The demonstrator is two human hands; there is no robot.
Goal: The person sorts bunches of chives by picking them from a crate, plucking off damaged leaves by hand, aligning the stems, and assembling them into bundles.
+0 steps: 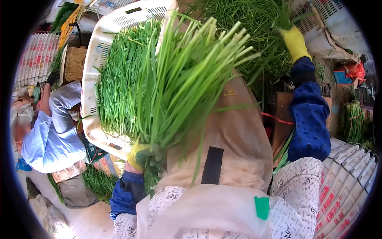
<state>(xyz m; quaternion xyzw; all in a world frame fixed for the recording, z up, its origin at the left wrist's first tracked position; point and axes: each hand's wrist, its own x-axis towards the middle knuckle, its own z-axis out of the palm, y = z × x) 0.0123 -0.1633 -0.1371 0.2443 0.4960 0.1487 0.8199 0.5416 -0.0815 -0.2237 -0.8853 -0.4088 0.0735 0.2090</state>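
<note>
Left hand (146, 156), in a yellow glove with grey-green fingers: clasped around the lower part of one large, loose bunch of long, flat green leaves with pale stalk ends (181, 87). Bunch: raised above the lap, fanning upward, overlapping the right side of a white, slotted plastic crate (90, 75). Crate contents: densely packed green leaves (121, 85).

Right hand (295, 43), in a yellow glove, blurred, below a dark blue sleeve (308, 119): extended to the right edge of a loose, tangled heap of green leaves (268, 51); whether it grips any, cannot tell.

Lap: translucent tan cloth (242, 147) bearing one black rectangular strip (212, 165). Far left: one seated person in a light blue shirt (53, 139).
</note>
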